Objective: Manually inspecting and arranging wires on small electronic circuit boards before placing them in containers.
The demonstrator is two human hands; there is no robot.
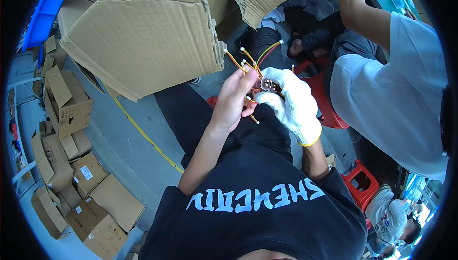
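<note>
— Spotted what on the left?
— Saw open cardboard boxes [88, 172] piled toward the floor's [143, 157] left edge, then a big cardboard sheet [150, 38].
— And the hands?
— Found the bare left hand [231, 97] mostly curled, pinching a spray of red and yellow wires [258, 64] with white plugs [281, 42]. Saw a small dark part [272, 86] with gold-coloured bits between both hands, right over the lap [269, 133]. Caught the white-gloved right hand [296, 101] wrapped nearly closed around that part.
— Anything past that?
— Yep, noticed a red stool [331, 114] and a co-worker [367, 21] in a white T-shirt [391, 100].
</note>
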